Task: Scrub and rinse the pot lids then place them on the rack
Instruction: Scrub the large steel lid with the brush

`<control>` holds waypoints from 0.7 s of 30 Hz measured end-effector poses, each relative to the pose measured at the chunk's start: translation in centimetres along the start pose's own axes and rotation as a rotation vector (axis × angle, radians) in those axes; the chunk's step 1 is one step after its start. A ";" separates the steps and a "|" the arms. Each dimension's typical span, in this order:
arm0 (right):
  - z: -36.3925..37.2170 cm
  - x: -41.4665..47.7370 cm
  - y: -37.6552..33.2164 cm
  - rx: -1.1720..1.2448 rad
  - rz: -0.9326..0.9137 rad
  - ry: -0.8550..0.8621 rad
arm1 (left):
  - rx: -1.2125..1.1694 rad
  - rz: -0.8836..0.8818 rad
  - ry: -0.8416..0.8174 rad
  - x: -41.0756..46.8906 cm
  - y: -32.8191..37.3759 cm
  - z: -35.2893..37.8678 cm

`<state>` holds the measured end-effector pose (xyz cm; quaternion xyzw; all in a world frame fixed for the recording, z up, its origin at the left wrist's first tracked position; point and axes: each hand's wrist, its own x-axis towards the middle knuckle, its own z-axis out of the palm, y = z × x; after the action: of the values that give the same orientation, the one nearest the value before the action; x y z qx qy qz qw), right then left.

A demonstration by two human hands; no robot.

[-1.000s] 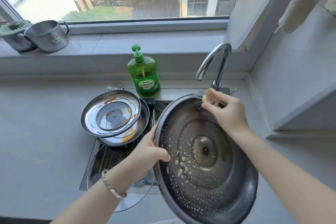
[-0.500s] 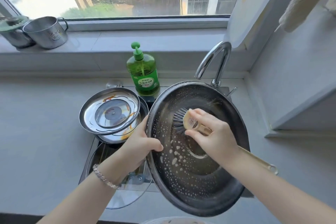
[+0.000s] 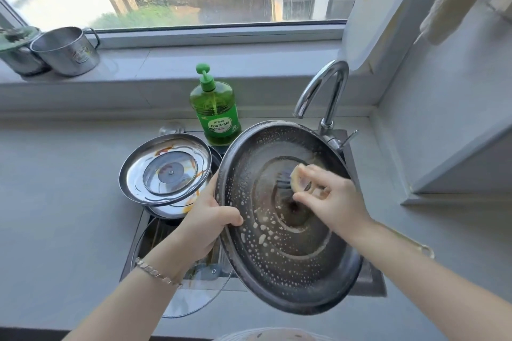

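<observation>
A large dark steel pot lid (image 3: 279, 255) is held over the sink with its soapy underside facing me. My left hand (image 3: 206, 220) grips its left rim, thumb inside. My right hand (image 3: 331, 202) grips a wooden-handled dish brush (image 3: 297, 181), whose bristles press on the lid near its centre. The brush handle runs out behind my right wrist. To the left, two smaller steel lids (image 3: 166, 171) with orange grease marks are stacked. A glass lid (image 3: 191, 299) lies lower, partly under my left forearm.
A green dish-soap bottle (image 3: 214, 113) stands behind the sink next to the chrome tap (image 3: 324, 94). Two steel mugs (image 3: 65, 51) sit on the window sill at the left. Grey counter (image 3: 61, 202) surrounds the sink; a wall and ledge close the right side.
My right hand has brought the brush from the lid's upper rim down to its centre. The lid has swung up and leftward in my left hand's grip.
</observation>
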<state>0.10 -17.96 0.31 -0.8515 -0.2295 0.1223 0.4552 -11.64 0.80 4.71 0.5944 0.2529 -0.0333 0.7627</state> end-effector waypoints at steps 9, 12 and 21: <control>0.4 -1.7 1.5 0.012 0.040 -0.097 | -0.005 -0.006 0.086 0.2 0.4 -0.8; 0.8 -2.5 1.5 0.017 -0.008 -0.136 | -0.031 -0.019 0.095 0.1 0.3 -1.0; 1.5 -0.6 -1.0 -0.033 -0.046 -0.097 | -0.044 -0.064 0.087 -0.2 -0.4 0.2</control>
<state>-1.32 -16.72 0.28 -0.8465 -0.2729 0.1491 0.4322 -11.89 0.41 4.47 0.5700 0.3053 -0.0263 0.7624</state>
